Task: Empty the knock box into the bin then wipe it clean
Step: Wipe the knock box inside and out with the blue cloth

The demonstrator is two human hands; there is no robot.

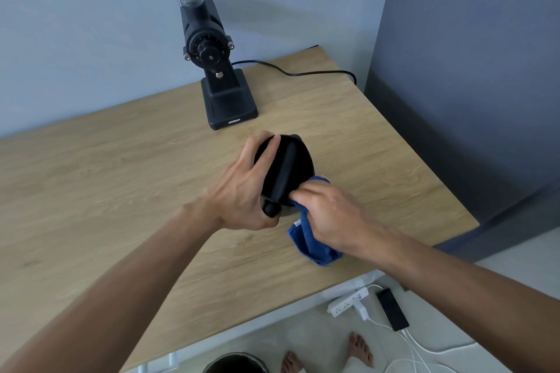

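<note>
The black round knock box (pixel 298 165) with its knock bar across the top stands on the wooden table (pixel 121 185), right of centre. My left hand (pixel 242 191) grips its left side and rim, thumb near the bar's near end. My right hand (pixel 330 215) holds a blue cloth (pixel 312 247) and presses part of it into the box's near right opening. The cloth's loose end hangs onto the table. A dark round bin (pixel 235 363) shows on the floor below the table's front edge.
A black coffee grinder (pixel 216 63) with a clear hopper stands at the back of the table, its cable (pixel 303 73) trailing right. On the floor lie a white power strip (pixel 348 301), a phone (pixel 392 309) and white cables. A grey wall rises at the right.
</note>
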